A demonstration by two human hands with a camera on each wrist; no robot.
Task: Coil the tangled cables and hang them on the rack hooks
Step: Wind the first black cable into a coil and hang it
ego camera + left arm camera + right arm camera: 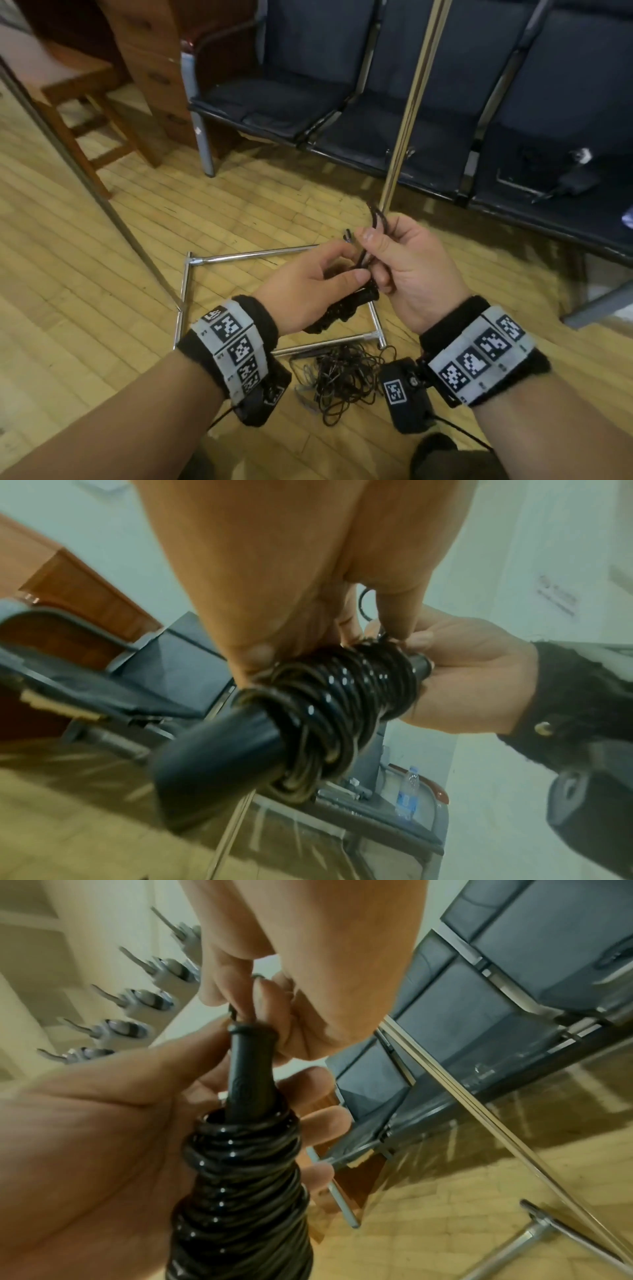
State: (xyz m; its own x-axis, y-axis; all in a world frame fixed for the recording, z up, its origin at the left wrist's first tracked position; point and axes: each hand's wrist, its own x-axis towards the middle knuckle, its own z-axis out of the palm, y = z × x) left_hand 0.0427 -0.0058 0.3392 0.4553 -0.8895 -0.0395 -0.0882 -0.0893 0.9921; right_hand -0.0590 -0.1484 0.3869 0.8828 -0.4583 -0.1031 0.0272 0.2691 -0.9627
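1. Two hands on one cable: the left hand point(308, 284) curls round a black glossy cable wound in tight turns on a dark tapered handle point(342, 696); the right hand point(407, 260) pinches the loose end loop of thin black cable point(378, 219) just above the bundle.
2. Step in hand, as I judge it: finishing the wrap, tucking or securing the free end. Hanging not yet done.
3. Next move calls for locking the end under a turn without loosening the wraps, then reaching for a hook.
4. A tangled pile of thin black cables point(342, 377) lies on the wood floor below the wrists, beside the chrome tube rack base point(239, 257).
5. Only the right wrist view shows the row of grey metal hooks on the white rail point(113, 1031), beyond the left hand; only the head view shows the pile.
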